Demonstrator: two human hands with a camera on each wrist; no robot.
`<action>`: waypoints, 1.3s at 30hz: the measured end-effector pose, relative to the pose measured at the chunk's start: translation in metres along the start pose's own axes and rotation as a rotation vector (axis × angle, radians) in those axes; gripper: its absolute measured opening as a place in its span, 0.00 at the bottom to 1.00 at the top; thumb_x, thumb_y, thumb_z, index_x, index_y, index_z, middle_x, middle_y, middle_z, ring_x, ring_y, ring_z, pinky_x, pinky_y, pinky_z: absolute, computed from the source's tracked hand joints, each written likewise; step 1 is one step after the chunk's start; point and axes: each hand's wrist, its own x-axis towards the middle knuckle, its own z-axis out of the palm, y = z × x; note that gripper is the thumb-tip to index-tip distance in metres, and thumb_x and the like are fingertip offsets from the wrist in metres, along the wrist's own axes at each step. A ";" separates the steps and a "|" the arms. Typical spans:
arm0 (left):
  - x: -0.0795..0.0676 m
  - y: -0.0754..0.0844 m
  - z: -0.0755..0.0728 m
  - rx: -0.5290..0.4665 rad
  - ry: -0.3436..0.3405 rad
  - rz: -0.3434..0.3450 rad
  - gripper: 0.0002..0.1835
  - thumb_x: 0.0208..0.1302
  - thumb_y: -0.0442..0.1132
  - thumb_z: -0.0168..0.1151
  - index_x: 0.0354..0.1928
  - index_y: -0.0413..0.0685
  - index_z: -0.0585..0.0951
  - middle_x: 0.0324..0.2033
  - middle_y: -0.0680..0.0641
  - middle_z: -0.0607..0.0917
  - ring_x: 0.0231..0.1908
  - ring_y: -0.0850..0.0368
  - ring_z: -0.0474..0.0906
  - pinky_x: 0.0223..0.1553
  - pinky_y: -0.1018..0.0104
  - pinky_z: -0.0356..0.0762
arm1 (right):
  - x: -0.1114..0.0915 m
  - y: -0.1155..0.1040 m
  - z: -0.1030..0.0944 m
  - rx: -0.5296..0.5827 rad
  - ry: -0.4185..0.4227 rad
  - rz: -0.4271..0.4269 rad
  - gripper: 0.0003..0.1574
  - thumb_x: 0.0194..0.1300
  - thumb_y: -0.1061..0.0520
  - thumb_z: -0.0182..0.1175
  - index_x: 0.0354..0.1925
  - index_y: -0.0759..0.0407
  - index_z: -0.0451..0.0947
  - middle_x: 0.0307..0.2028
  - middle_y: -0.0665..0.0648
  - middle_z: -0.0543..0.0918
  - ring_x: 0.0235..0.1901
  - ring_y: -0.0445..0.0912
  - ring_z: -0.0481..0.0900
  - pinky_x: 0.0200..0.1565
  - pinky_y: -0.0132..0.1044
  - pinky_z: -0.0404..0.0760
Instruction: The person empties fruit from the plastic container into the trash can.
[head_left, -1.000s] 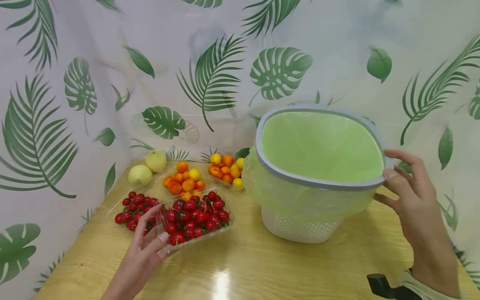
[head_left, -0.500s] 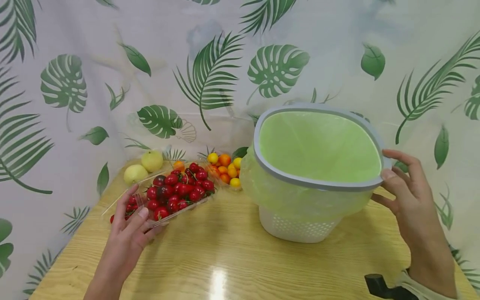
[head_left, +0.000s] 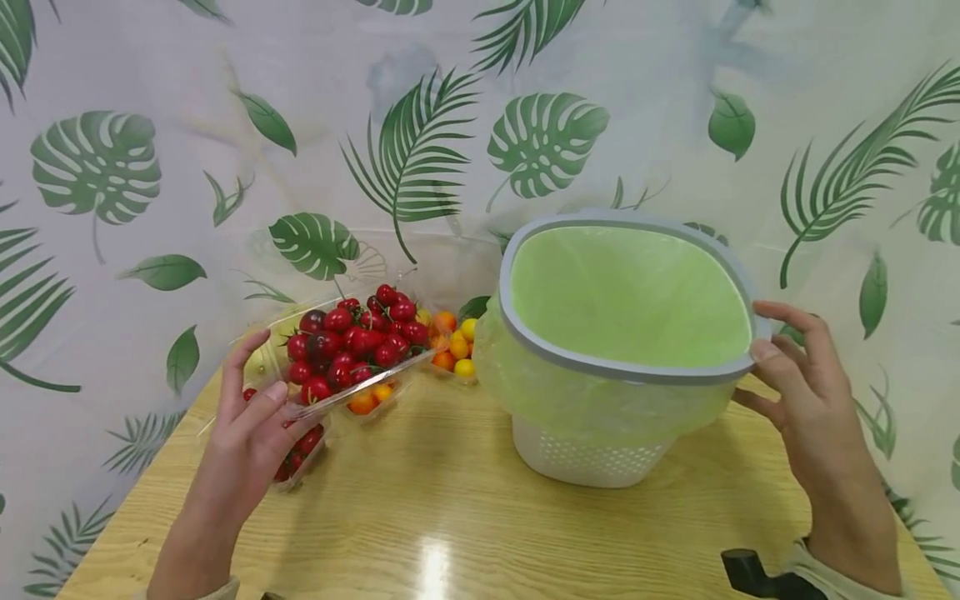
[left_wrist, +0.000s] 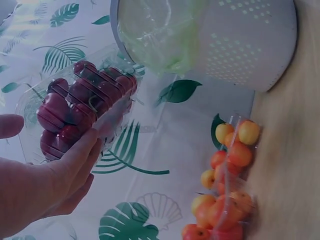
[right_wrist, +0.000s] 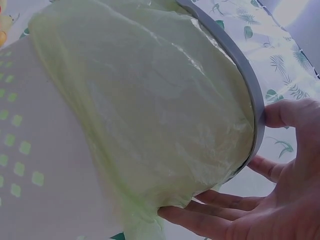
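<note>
I see the left hand (head_left: 243, 425) gripping one end of a clear tub (head_left: 367, 383) of red fruit (head_left: 360, 342); the tub stretches out beyond its fingers, held above the table (head_left: 420, 492), left of the bin (head_left: 592, 458), whose gray rim (head_left: 645, 374) the right hand (head_left: 813, 392) pinches.

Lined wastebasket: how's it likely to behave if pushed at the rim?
The wastebasket is probably light for its size, given its perforated, plastic-looking wall. Pushed at the gray rim, it may tip, since it narrows toward the base. The green liner would likely flop, as its overhang hangs loose and wrinkled.
</note>
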 end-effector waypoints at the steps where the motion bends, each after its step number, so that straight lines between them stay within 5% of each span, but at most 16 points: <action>1: 0.002 0.002 0.001 0.002 -0.005 0.008 0.31 0.80 0.34 0.42 0.79 0.63 0.51 0.60 0.43 0.69 0.42 0.57 0.82 0.55 0.59 0.82 | 0.000 0.000 0.000 -0.002 0.000 -0.001 0.29 0.80 0.62 0.46 0.75 0.54 0.61 0.55 0.56 0.79 0.53 0.44 0.82 0.43 0.30 0.84; 6: 0.013 0.013 0.009 0.012 0.020 0.027 0.32 0.80 0.34 0.45 0.79 0.63 0.52 0.48 0.49 0.70 0.35 0.59 0.74 0.54 0.59 0.83 | 0.000 0.000 -0.001 -0.004 -0.006 -0.006 0.29 0.81 0.62 0.47 0.75 0.54 0.60 0.56 0.56 0.78 0.53 0.44 0.81 0.43 0.29 0.84; 12: 0.023 0.019 0.015 0.038 0.022 0.026 0.33 0.80 0.36 0.47 0.79 0.65 0.52 0.54 0.48 0.63 0.40 0.57 0.75 0.56 0.59 0.81 | -0.001 0.002 -0.001 -0.002 -0.016 -0.005 0.29 0.81 0.62 0.47 0.75 0.55 0.61 0.61 0.56 0.76 0.53 0.44 0.81 0.43 0.30 0.84; 19: 0.035 0.024 0.027 0.046 0.020 0.006 0.33 0.79 0.37 0.51 0.78 0.67 0.54 0.59 0.47 0.63 0.35 0.57 0.74 0.54 0.60 0.82 | -0.003 0.002 -0.001 -0.003 -0.007 0.003 0.29 0.80 0.62 0.48 0.75 0.54 0.61 0.62 0.55 0.75 0.54 0.43 0.81 0.42 0.30 0.85; 26: 0.050 0.029 0.039 0.034 -0.003 0.013 0.33 0.79 0.38 0.52 0.79 0.66 0.54 0.74 0.43 0.52 0.59 0.44 0.78 0.60 0.55 0.79 | 0.000 0.000 -0.002 -0.018 -0.001 -0.001 0.28 0.81 0.59 0.48 0.75 0.52 0.60 0.61 0.54 0.76 0.53 0.42 0.82 0.42 0.29 0.85; 31: 0.058 0.031 0.047 0.010 -0.028 0.006 0.33 0.78 0.37 0.53 0.78 0.67 0.56 0.75 0.43 0.52 0.53 0.46 0.81 0.59 0.54 0.80 | 0.001 0.000 -0.001 -0.025 0.004 -0.004 0.27 0.82 0.58 0.47 0.74 0.52 0.60 0.58 0.54 0.80 0.52 0.41 0.83 0.42 0.29 0.84; 39: 0.069 0.036 0.058 -0.007 -0.031 0.004 0.33 0.78 0.39 0.53 0.79 0.67 0.56 0.77 0.45 0.54 0.67 0.33 0.70 0.59 0.52 0.80 | 0.000 0.001 -0.001 -0.008 0.010 -0.002 0.28 0.81 0.58 0.47 0.74 0.53 0.60 0.57 0.55 0.79 0.52 0.41 0.84 0.42 0.29 0.84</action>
